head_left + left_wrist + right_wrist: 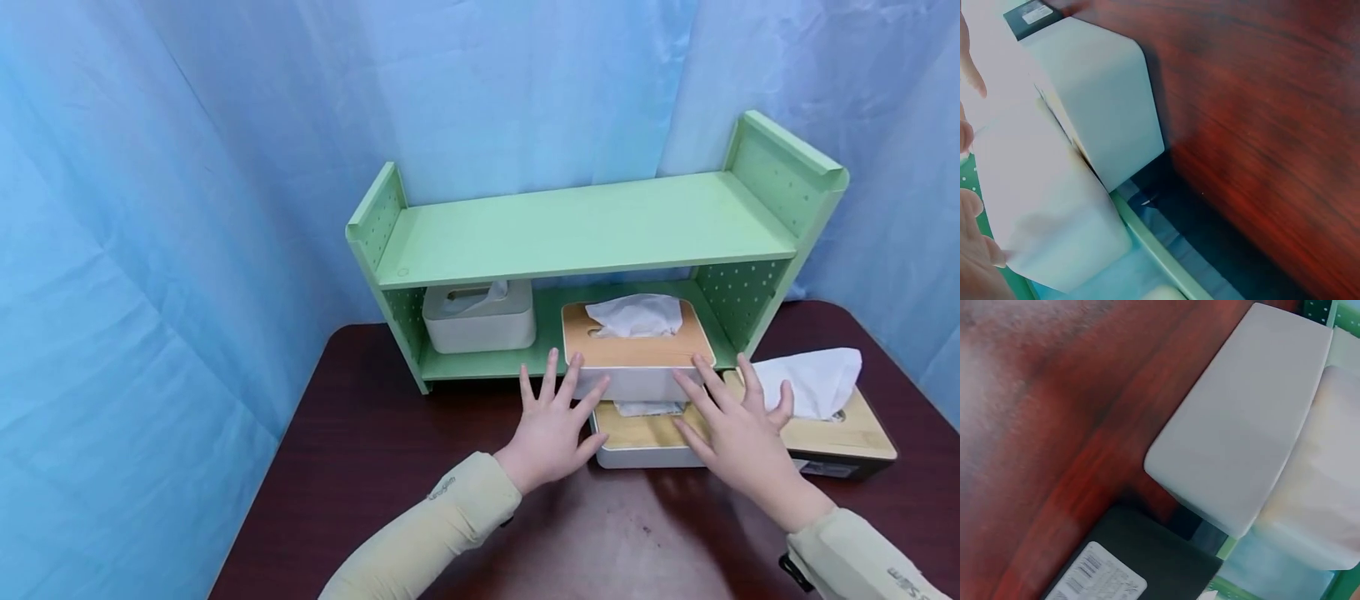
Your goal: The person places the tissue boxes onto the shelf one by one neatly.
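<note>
A: Where's the orange-topped tissue box (637, 354)?

B: On my head feed, its back is in over the green lower shelf (546, 337), its front juts out above the pale-topped box (645, 433) on the table (360, 500).

A: Handling?

B: My guess: light, stiff, smooth white walls that could slip. Tissue (637, 315) on top is soft, tears easily; I'd avoid it. Top panel may be loose, so I'd take both short sides, low, and keep it level.

A: Hands?

B: Both spread wide, gripping nothing. Left hand (551, 437) is by its front left corner, right hand (750, 446) by its front right. Box sits between and just ahead of them. Fingertip contact: I can't tell.
</note>
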A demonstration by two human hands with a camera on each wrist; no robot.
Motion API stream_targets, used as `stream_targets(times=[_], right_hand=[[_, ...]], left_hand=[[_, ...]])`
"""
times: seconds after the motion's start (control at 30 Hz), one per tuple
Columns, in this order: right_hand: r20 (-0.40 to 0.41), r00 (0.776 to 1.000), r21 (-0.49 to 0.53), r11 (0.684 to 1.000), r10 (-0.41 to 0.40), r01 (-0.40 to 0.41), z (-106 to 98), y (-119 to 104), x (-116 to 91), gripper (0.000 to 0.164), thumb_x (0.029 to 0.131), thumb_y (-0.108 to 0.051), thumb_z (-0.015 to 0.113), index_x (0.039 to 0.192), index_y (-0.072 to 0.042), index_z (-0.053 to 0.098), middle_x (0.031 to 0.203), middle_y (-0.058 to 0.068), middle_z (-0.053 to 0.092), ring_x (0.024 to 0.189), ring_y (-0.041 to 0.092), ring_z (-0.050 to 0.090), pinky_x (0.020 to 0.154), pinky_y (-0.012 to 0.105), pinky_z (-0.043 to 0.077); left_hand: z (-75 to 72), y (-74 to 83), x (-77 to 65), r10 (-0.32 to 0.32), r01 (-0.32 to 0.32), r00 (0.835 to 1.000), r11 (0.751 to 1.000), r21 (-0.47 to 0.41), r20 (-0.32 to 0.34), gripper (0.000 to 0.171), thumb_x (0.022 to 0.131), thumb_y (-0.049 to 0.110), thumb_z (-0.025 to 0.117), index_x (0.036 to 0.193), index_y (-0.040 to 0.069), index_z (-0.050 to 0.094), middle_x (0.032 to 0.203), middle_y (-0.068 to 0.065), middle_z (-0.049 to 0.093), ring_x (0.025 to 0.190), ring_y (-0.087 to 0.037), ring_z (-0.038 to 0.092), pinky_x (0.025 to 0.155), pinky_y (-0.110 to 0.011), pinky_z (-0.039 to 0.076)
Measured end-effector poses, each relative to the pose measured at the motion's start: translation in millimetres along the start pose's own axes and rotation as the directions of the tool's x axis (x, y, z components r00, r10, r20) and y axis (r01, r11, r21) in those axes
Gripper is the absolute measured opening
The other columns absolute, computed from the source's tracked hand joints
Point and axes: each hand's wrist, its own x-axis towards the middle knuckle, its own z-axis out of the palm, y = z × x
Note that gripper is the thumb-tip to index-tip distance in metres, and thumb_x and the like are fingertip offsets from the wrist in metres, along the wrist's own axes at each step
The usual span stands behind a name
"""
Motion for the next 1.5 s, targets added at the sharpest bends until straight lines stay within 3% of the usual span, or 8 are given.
stream_targets(times=[0.13, 0.27, 0.67, 0.97, 1.17, 1.5], right_hand=[[0.080, 0.997, -0.022, 1.000, 0.022, -0.020, -1.9, 2.9, 7.9, 0.060, 0.093, -0.053, 0.049, 0.145, -0.024, 0.039, 0.152, 0.011, 0.032, 0.141, 0.048, 0.002, 0.095, 0.077, -0.009], [0.137, 0.990, -0.038, 0.999, 0.042, -0.037, -1.7, 5.2, 18.1, 0.066, 0.085, -0.035, 0.065, 0.144, -0.023, 0.039, 0.152, 0.014, 0.031, 0.142, 0.049, -0.002, 0.095, 0.077, -0.011], [0.243, 0.965, -0.041, 0.995, 0.101, -0.094, 9.7, 13.3, 52.7, 0.062, 0.089, -0.041, 0.060, 0.144, -0.022, 0.038, 0.152, 0.022, 0.025, 0.140, 0.051, -0.009, 0.095, 0.076, -0.016], [0.317, 0.938, -0.076, 0.990, 0.140, -0.122, 14.5, 21.1, 69.1, 0.062, 0.091, -0.044, 0.057, 0.145, -0.022, 0.036, 0.153, 0.023, 0.022, 0.139, 0.054, -0.010, 0.093, 0.077, -0.017], [0.361, 0.919, -0.086, 0.987, 0.156, -0.134, 16.5, 22.9, 71.3, 0.065, 0.091, -0.046, 0.056, 0.148, -0.026, 0.032, 0.156, 0.021, 0.013, 0.139, 0.053, -0.012, 0.093, 0.076, -0.019], [0.327, 0.931, -0.072, 0.987, 0.162, -0.146, 16.4, 26.1, 68.1, 0.063, 0.091, -0.046, 0.055, 0.147, -0.025, 0.034, 0.156, 0.022, 0.014, 0.139, 0.053, -0.007, 0.095, 0.076, -0.017]], left_hand=[[1.9, -1.5, 10.2, -0.029, 0.029, 1.000, 1.000, 0.000, 0.010, 0.066, 0.094, 0.060, 0.040, 0.151, 0.036, 0.019, 0.160, -0.011, 0.007, 0.145, -0.040, -0.004, 0.106, -0.070, 0.011], [2.9, -3.4, 22.1, -0.062, 0.062, 0.997, 0.998, 0.011, 0.034, 0.066, 0.094, 0.060, 0.039, 0.151, 0.037, 0.016, 0.160, -0.011, 0.003, 0.145, -0.041, -0.007, 0.107, -0.069, 0.010], [9.3, -13.3, 52.6, -0.149, 0.146, 0.985, 0.989, 0.037, 0.085, 0.066, 0.094, 0.062, 0.033, 0.151, 0.038, 0.010, 0.161, -0.008, -0.001, 0.145, -0.039, -0.009, 0.109, -0.067, 0.005], [11.7, -14.5, 64.5, -0.170, 0.168, 0.979, 0.985, 0.026, 0.114, 0.067, 0.094, 0.063, 0.033, 0.151, 0.040, 0.007, 0.160, -0.006, -0.006, 0.145, -0.037, -0.010, 0.110, -0.065, 0.002], [12.8, -16.3, 70.7, -0.187, 0.182, 0.972, 0.982, 0.052, 0.139, 0.067, 0.094, 0.064, 0.030, 0.150, 0.042, 0.002, 0.160, -0.005, -0.010, 0.145, -0.035, -0.012, 0.111, -0.064, 0.002], [14.4, -17.5, 70.8, -0.161, 0.157, 0.978, 0.987, 0.040, 0.133, 0.065, 0.095, 0.063, 0.026, 0.150, 0.041, 0.000, 0.160, -0.005, -0.012, 0.145, -0.034, -0.015, 0.111, -0.064, 0.001]])
